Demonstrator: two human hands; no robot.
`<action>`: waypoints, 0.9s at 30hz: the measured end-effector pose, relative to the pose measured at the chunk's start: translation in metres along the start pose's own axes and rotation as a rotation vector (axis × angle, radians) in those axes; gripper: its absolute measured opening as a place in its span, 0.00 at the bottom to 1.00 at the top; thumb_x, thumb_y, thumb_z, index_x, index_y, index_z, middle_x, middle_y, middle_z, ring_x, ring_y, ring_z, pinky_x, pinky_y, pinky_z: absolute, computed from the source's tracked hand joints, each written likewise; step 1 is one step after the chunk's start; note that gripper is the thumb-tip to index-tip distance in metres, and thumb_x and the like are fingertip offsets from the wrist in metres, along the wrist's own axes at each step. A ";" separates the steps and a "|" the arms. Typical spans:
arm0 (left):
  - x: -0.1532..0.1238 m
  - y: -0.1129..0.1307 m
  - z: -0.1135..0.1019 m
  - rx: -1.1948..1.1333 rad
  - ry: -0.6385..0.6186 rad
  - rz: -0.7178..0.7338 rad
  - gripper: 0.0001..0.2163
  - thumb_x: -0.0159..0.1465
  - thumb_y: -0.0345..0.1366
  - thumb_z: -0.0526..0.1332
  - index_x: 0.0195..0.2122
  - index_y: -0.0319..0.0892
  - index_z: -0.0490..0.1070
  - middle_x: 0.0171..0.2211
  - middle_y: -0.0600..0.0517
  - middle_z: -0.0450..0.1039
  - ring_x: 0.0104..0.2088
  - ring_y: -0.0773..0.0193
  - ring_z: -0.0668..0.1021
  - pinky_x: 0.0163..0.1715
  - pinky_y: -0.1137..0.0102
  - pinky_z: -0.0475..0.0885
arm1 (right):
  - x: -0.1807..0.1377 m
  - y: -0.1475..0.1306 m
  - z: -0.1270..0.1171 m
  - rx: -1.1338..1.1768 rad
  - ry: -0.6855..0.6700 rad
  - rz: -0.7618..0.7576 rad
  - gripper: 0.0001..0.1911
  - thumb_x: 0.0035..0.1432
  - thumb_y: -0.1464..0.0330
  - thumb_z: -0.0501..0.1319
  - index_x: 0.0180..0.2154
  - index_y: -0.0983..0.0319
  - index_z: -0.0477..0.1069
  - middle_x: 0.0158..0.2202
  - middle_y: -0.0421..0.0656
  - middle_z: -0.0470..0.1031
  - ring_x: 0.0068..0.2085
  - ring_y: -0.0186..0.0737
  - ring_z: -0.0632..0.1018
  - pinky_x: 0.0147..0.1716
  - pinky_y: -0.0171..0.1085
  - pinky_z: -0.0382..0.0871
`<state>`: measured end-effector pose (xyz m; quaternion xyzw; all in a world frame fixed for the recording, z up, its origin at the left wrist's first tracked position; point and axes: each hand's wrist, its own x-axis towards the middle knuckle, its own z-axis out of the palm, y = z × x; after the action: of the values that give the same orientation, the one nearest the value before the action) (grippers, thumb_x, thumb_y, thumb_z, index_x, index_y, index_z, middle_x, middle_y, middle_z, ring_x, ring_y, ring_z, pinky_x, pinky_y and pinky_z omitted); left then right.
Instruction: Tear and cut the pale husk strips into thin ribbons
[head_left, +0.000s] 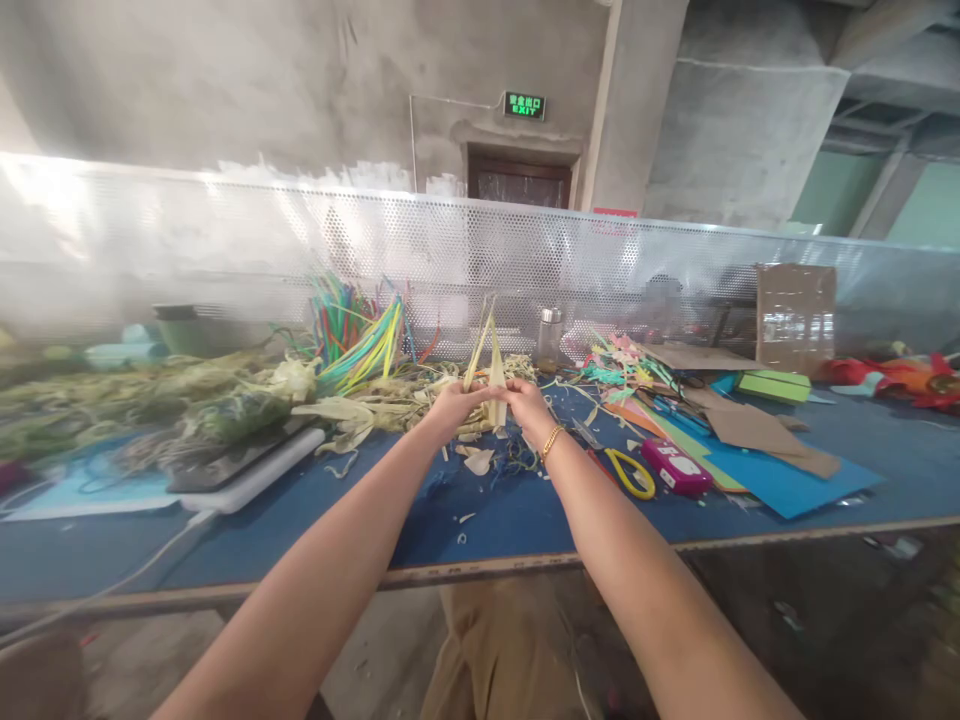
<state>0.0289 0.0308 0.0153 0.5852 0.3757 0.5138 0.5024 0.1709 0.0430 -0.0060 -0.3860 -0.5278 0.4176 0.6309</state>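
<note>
Pale husk strips (496, 374) — upright, slender (tips tapering upward)

A hand could pass low over the front of the blue tabletop (487, 530). Ahead, the left hand (454, 405), right hand (529, 405) and husk strip (497, 368) block the middle; a husk heap (225, 385) crowds the left, yellow-handled scissors (638, 493) the right; a perforated panel (442, 240) closes the back.

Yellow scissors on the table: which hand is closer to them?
Right. The right hand is to the left of the scissors; the left hand is even farther left.
</note>
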 end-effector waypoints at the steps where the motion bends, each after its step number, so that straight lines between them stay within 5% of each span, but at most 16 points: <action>1: 0.000 -0.001 0.000 0.004 0.005 -0.002 0.13 0.48 0.39 0.71 0.23 0.39 0.68 0.11 0.62 0.53 0.12 0.77 0.53 0.14 0.73 0.44 | -0.001 0.000 0.001 -0.007 -0.007 -0.005 0.12 0.39 0.62 0.67 0.24 0.63 0.70 0.19 0.35 0.69 0.22 0.31 0.68 0.25 0.31 0.61; 23: 0.010 -0.009 -0.013 0.004 -0.016 -0.078 0.11 0.49 0.38 0.71 0.24 0.39 0.70 0.10 0.61 0.52 0.10 0.77 0.53 0.13 0.74 0.41 | -0.003 -0.002 0.002 0.005 -0.165 0.034 0.13 0.40 0.61 0.68 0.25 0.62 0.70 0.19 0.35 0.70 0.23 0.32 0.69 0.25 0.32 0.65; 27: 0.010 -0.009 -0.007 -0.089 -0.118 -0.109 0.13 0.47 0.38 0.71 0.24 0.38 0.68 0.11 0.60 0.54 0.11 0.77 0.55 0.13 0.75 0.43 | -0.001 0.000 0.002 -0.104 -0.044 -0.015 0.09 0.42 0.64 0.65 0.22 0.62 0.69 0.18 0.35 0.69 0.21 0.30 0.67 0.22 0.30 0.59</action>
<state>0.0241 0.0435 0.0080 0.5703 0.3532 0.4665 0.5765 0.1692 0.0425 -0.0064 -0.4050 -0.5655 0.3932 0.6014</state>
